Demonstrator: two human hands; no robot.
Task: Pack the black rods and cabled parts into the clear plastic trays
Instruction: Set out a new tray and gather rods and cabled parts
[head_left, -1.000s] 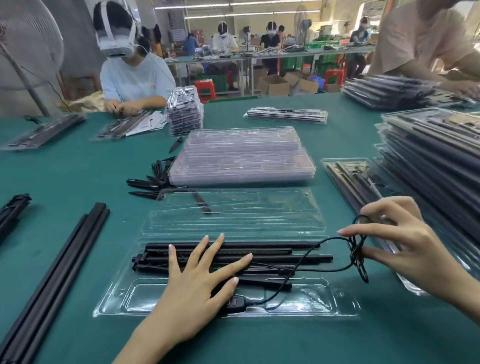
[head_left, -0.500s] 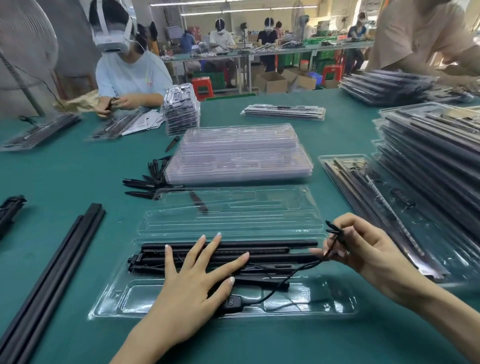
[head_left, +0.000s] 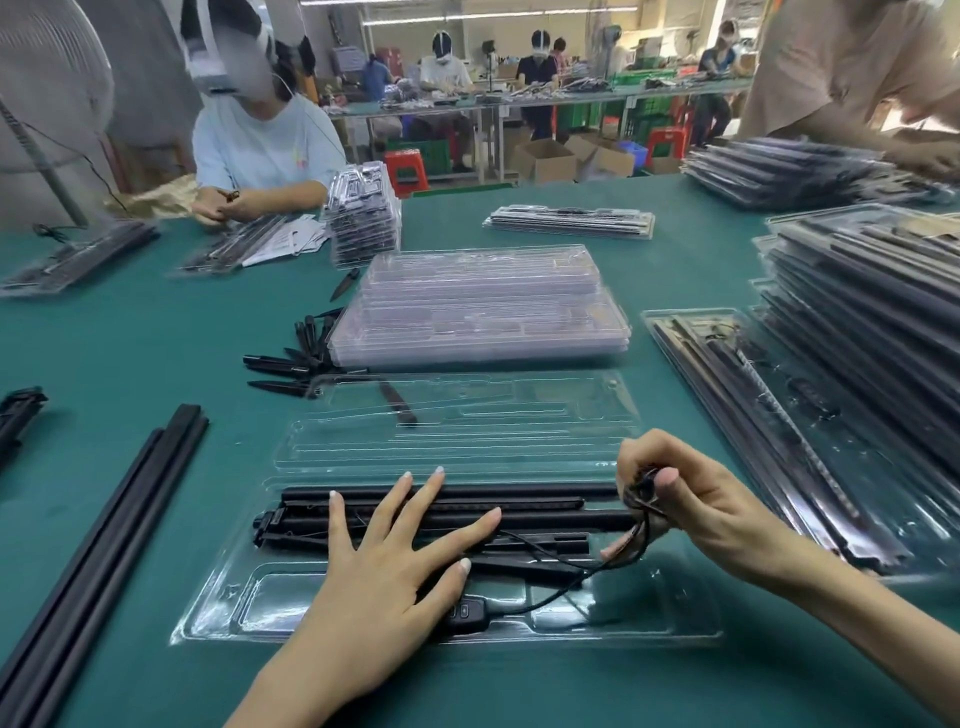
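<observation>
Closing in from the table's right edge, the right hand (head_left: 691, 499) now pinches the bundled thin black cable (head_left: 641, 493) over the open clear plastic tray (head_left: 218, 618). Left hand (head_left: 395, 561) (fingers straight, spread) presses the long black rods (head_left: 545, 519) flat, so tucking the cable in looks next.

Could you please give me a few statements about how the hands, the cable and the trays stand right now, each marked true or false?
1. The left hand lies flat with spread fingers on the black rods in the open tray. True.
2. The right hand is empty. False: it pinches the bundled black cable at the rods' right end.
3. The cable's inline switch lies in the tray's near compartment. True.
4. The stack of empty clear trays stands nearer than the open tray. False: it stands behind it.
</observation>
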